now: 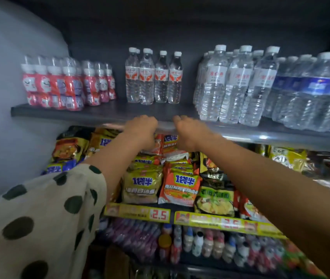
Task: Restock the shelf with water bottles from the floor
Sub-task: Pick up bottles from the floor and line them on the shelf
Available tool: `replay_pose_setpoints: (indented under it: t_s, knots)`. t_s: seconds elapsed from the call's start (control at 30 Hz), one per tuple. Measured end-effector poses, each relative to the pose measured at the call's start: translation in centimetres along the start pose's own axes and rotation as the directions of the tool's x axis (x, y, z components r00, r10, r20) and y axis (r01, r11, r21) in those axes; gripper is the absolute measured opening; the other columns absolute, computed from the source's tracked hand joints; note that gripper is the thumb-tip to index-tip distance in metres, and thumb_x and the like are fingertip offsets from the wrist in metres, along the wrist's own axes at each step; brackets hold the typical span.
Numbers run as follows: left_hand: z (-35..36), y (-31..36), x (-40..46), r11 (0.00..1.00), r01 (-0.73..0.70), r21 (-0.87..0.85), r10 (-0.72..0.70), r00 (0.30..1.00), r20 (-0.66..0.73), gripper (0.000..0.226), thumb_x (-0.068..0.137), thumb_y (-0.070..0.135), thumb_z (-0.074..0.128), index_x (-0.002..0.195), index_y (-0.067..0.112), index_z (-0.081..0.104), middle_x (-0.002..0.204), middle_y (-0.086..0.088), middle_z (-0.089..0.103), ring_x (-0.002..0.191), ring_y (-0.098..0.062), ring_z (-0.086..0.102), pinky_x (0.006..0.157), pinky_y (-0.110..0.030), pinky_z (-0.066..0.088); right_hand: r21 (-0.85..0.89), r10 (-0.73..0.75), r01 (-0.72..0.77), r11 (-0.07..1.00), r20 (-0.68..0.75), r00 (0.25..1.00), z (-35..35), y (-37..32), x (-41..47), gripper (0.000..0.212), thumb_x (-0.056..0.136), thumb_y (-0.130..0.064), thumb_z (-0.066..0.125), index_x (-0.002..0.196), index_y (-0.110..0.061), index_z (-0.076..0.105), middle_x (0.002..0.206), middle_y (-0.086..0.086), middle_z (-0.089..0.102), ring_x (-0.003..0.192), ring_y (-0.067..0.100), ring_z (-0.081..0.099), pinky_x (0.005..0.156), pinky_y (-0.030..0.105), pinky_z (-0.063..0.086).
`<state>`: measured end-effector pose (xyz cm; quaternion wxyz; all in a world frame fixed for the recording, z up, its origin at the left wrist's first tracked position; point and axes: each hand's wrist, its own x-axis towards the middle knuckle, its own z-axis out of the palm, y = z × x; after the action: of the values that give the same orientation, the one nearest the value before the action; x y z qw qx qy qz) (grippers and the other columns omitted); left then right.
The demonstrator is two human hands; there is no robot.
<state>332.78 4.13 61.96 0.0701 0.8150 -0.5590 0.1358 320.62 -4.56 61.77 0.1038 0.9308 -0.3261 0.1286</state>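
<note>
While water bottles [153, 77] stand upright, caps up, both hands touch shelf [103, 114] edge.

You have two hands [143, 129] at the shelf [103, 113], four red-label water bottles [153, 77] in front, and two yellow price strips [138, 212].

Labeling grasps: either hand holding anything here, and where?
No bottle is held. Left hand and right hand both rest on the front edge of the top shelf, fingers curled over it; whether they grip it cannot be told.
</note>
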Motion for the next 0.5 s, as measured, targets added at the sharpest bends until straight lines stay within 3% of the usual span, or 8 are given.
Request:
replay_pose_setpoints:
  t_s: [0.07, 0.27, 0.4, 0.5]
  knots:
    - [2.5, 1.9, -2.9, 1.0, 0.007, -0.019, -0.006, 0.999, 0.037, 0.032, 0.081, 0.017, 0.065, 0.112, 0.011, 0.058, 0.117, -0.015, 0.059, 0.11, -0.034, 0.058, 0.082, -0.039, 0.048, 0.026, -0.015, 0.014, 1.0, 0.03, 0.999, 2.8, -0.5, -3.1, 0.059, 0.081, -0.021, 0.066, 0.13, -0.004, 0.038, 0.131, 0.017, 0.047, 0.121, 0.035, 0.048, 0.094, 0.04, 0.043]
    - [15.2, 6.4, -11.2, 0.999, -0.037, -0.002, 0.035, 0.953, 0.302, 0.03, 0.084, 0.018, 0.065, 0.112, 0.011, 0.058, 0.115, -0.011, 0.06, 0.111, -0.03, 0.058, 0.084, -0.04, 0.049, 0.087, -0.055, 0.033, 0.996, 0.261, 0.964, 15.3, -2.1, -13.5, 0.06, 0.081, -0.016, 0.064, 0.132, -0.006, 0.036, 0.124, 0.015, 0.046, 0.115, 0.035, 0.049, 0.078, 0.04, 0.045]
    - [25.4, 8.5, -17.4, 0.997, -0.051, -0.052, 0.069, 0.888, 0.454, 0.036, 0.085, 0.018, 0.062, 0.119, 0.013, 0.054, 0.119, -0.009, 0.059, 0.113, -0.029, 0.058, 0.085, -0.039, 0.05, 0.137, -0.092, 0.034, 0.99, 0.444, 0.891, 25.2, -2.7, -21.3, 0.064, 0.085, -0.012, 0.057, 0.141, -0.002, 0.027, 0.131, 0.02, 0.043, 0.118, 0.036, 0.045, 0.082, 0.043, 0.042]
    - [34.3, 9.6, -22.1, 0.994, -0.012, -0.109, 0.076, 0.791, 0.607, 0.028, 0.094, 0.009, 0.049, 0.122, 0.01, 0.05, 0.124, -0.01, 0.055, 0.114, -0.028, 0.055, 0.084, -0.033, 0.047, 0.159, -0.099, 0.003, 0.987, 0.595, 0.798, 33.2, -3.2, -26.6, 0.066, 0.085, -0.01, 0.059, 0.142, -0.004, 0.026, 0.135, 0.02, 0.039, 0.121, 0.035, 0.042, 0.089, 0.042, 0.041]
